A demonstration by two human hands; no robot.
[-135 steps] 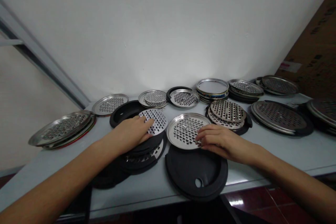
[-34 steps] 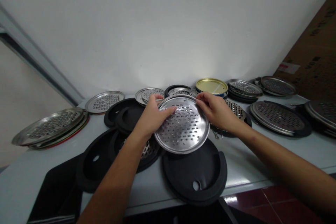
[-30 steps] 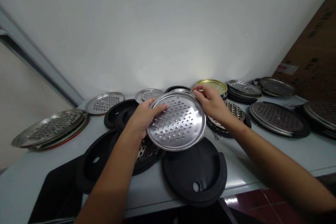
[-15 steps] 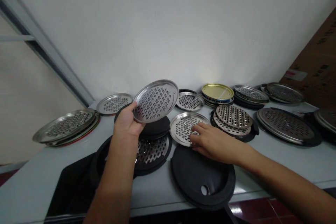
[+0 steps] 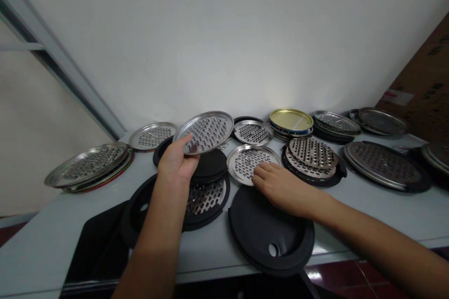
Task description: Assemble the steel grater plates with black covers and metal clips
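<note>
My left hand grips the near edge of a round perforated metal disc, lifted and tilted above a stack of black round pieces. My right hand has its fingers curled at the lower right edge of another perforated disc lying on the table; its fingertips are partly hidden, and whether they pinch the rim is unclear. Just below that hand is a black round piece with a hole. Under my left forearm's right side a perforated disc in a black ring shows in part.
Stacked metal discs sit at the far left of the table. To the right are discs on a black base, a yellow lid and a large dark disc. A wall rises behind; cardboard boxes stand right.
The disc in my left hand has come down slightly and tilted flatter. My right hand's fingers have curled in closer at the edge of the lying disc.
</note>
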